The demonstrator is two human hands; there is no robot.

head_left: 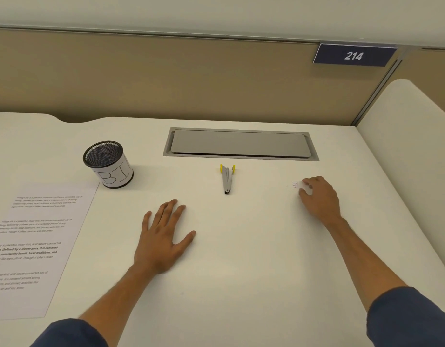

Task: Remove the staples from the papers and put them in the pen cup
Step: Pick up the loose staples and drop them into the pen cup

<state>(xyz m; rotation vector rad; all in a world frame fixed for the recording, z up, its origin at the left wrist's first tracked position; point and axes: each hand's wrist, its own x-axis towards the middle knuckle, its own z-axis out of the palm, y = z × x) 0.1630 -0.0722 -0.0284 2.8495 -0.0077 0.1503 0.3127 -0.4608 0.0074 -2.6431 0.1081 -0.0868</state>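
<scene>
The left hand (164, 236) lies flat on the bench (241, 271), fingers spread and holding nothing, probably steadying the person. The right hand (319, 196) curls its grip over a small pale scrap (298, 184), perhaps loosened staples; I cannot tell. The staple remover (227, 179) waits between both hands, the pen cup (107, 164) far left beside the paper (38, 246).

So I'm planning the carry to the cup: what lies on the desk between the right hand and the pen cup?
In the head view, the staple remover lies between the right hand and the pen cup; otherwise bare desk.
</scene>
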